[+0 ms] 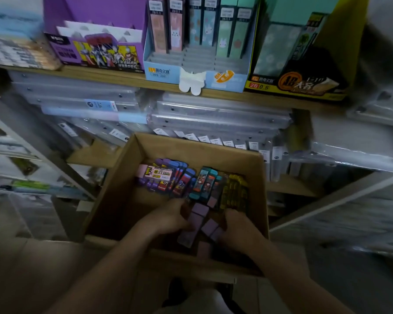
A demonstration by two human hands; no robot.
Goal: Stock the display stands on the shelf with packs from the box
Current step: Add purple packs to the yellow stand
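The fingers of the left hand (168, 219) curl down against the pale purple packs (196, 225) lying at the near end of the cardboard box (114, 189), and the fingers of the right hand (238, 230) curl in from the other side of the same loose cluster. Whether either hand has actually closed on a pack cannot be told: the fingertips are hidden behind the knuckles and the packs. The purple packs lie crooked, some overlapping, between the two hands.

Farther into the box from the hands stand rows of other packs: blue and purple printed ones (168, 177) toward the left wall, teal ones (205, 182) in the middle, and yellow ones (234, 191) toward the right wall.

Above the box, on the wooden shelf (104, 72), sit the display stands: a purple stand (95, 48) to the left, a light blue stand (191, 71) directly above the box with several front slots bare, and a yellow and black stand (297, 82) to the right.

The risk here appears to lie in the jumbled stack. If the hands squeeze the cluster unevenly, the overlapping packs would likely slide apart and drop back into the box, or knock over the standing rows behind. Lifting too many at once could also make them fan out on the way up to the shelf, and the dim light may make matching packs to the right stand harder.
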